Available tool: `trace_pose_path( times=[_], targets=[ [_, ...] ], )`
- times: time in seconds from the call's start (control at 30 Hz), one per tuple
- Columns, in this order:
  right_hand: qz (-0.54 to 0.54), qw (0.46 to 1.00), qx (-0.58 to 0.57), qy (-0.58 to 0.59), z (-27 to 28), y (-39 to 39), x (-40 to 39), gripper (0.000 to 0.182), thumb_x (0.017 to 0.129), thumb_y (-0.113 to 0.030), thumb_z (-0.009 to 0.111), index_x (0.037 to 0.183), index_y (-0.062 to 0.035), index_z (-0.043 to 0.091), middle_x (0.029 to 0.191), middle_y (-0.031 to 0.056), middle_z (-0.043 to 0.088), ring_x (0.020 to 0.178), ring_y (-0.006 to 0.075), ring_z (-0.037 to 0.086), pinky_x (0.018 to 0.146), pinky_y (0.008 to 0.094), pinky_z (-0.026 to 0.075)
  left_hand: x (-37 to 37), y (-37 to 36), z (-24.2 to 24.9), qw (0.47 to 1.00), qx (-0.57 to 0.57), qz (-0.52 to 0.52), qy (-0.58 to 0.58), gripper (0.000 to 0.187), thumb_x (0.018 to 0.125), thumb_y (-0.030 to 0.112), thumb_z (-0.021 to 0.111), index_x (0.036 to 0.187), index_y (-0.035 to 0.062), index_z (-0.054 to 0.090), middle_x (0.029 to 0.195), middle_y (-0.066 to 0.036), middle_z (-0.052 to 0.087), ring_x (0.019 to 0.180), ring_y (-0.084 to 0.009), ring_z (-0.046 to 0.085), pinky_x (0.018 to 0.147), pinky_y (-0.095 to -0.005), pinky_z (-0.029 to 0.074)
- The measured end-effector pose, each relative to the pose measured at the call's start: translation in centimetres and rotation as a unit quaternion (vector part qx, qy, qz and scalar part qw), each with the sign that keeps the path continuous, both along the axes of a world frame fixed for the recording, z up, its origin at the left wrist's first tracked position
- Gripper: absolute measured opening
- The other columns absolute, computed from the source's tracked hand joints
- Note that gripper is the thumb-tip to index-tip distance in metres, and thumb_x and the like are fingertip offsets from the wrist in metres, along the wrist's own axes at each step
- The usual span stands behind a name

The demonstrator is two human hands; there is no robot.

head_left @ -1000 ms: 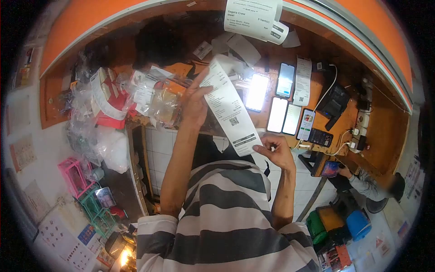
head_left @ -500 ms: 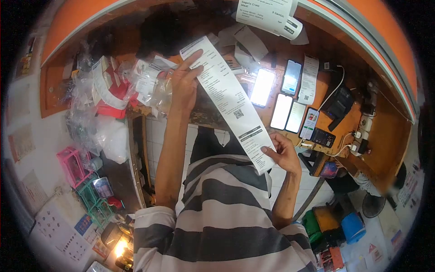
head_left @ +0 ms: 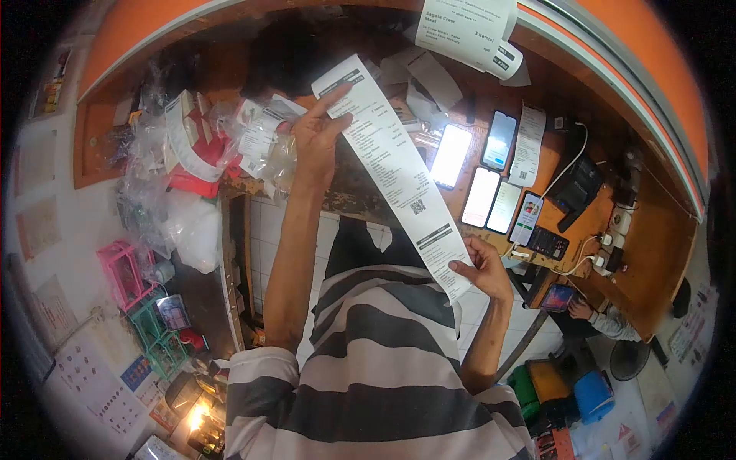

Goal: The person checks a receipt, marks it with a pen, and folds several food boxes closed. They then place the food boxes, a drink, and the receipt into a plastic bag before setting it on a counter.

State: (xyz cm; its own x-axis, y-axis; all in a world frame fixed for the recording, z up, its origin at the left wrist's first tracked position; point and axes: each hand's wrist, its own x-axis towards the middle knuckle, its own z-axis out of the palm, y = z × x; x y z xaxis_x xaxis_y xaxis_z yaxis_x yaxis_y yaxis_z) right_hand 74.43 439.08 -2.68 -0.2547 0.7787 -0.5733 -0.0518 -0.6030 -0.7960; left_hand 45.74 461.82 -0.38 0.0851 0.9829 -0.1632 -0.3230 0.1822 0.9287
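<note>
A long printed receipt point(head_left: 399, 172) stretches diagonally in front of my striped shirt, its print and a QR code facing me. Near its upper left end, my left hand point(head_left: 322, 126) pinches the paper's edge, with a finger lying over the print. At the lower right end, my right hand point(head_left: 484, 268) grips it with the thumb on top. Beyond the paper lie several phones on the wooden desk, among them a brightly lit phone point(head_left: 451, 157) and a phone point(head_left: 499, 139) with a bluish screen. Another receipt point(head_left: 528, 146) lies beside them.
Clear plastic bags point(head_left: 192, 230) and red-and-white packages point(head_left: 195, 146) pile up at the left. A paper roll point(head_left: 468, 34) hangs at the top. Cables and a power strip point(head_left: 619, 222) run along the right. Another person's hand point(head_left: 581, 309) is near a tablet point(head_left: 558, 297) at lower right.
The view has shifted slightly. Both hands still hold the receipt, which is at nearly the same slant. Another person's hand and sleeve show more clearly at the lower right.
</note>
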Motion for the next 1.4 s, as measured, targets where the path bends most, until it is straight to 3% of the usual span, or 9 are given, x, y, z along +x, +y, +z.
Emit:
trace_pose_path(
  times=[0.5,0.7,0.87,1.1,1.4],
  targets=[
    [0.006,1.0,-0.015,-0.008,-1.0,-0.5,0.2,0.033,0.081,0.008,0.071,0.111,0.0024,0.058,0.102,0.008,0.069,0.093,0.0099,0.064,0.083,0.024,0.052,-0.8,0.5,0.1,0.999,-0.017,-0.009,-0.041,0.041,0.092,-0.006,0.044,0.131,-0.0042,0.055,0.129,-0.015,0.059,0.115,-0.02,0.059,0.099,-0.0295,0.046],
    [0.008,1.0,-0.017,-0.01,0.8,0.0,0.1,0.034,0.08,0.007,0.074,0.111,0.0024,0.06,0.102,0.0069,0.068,0.094,0.0104,0.064,0.083,0.0252,0.053,-1.2,0.5,-0.4,0.998,-0.053,0.019,-0.04,0.039,0.094,-0.004,0.045,0.132,-0.0009,0.055,0.128,-0.014,0.06,0.114,-0.0199,0.059,0.096,-0.03,0.05],
    [-0.009,1.0,0.007,-0.005,2.7,0.5,-0.2,0.037,0.078,0.007,0.076,0.111,0.0021,0.06,0.101,0.0067,0.068,0.094,0.0116,0.065,0.084,0.0261,0.053,-2.0,0.9,-1.7,0.997,-0.066,0.011,-0.039,0.04,0.093,-0.006,0.045,0.131,-0.0013,0.055,0.124,-0.013,0.062,0.093,-0.0139,0.064,0.072,-0.0199,0.052],
    [-0.036,0.999,0.019,0.019,4.3,0.2,0.1,0.038,0.076,0.007,0.077,0.11,0.0022,0.059,0.102,0.0074,0.068,0.095,0.0123,0.065,0.085,0.027,0.053,-2.2,1.6,-3.1,0.994,-0.086,0.065,-0.032,0.041,0.092,-0.008,0.043,0.131,-0.0027,0.055,0.123,-0.015,0.062,0.104,-0.0197,0.064,0.085,-0.0274,0.056],
    [-0.032,0.999,0.012,0.032,4.6,0.1,0.3,0.042,0.075,0.005,0.078,0.112,0.0035,0.059,0.102,0.0091,0.069,0.095,0.0133,0.066,0.085,0.0278,0.053,-2.5,2.0,-3.4,0.994,-0.084,0.072,0.012,0.041,0.092,-0.007,0.042,0.131,-0.0024,0.055,0.119,-0.017,0.063,0.099,-0.0211,0.066,0.081,-0.0294,0.058]
  ],
)
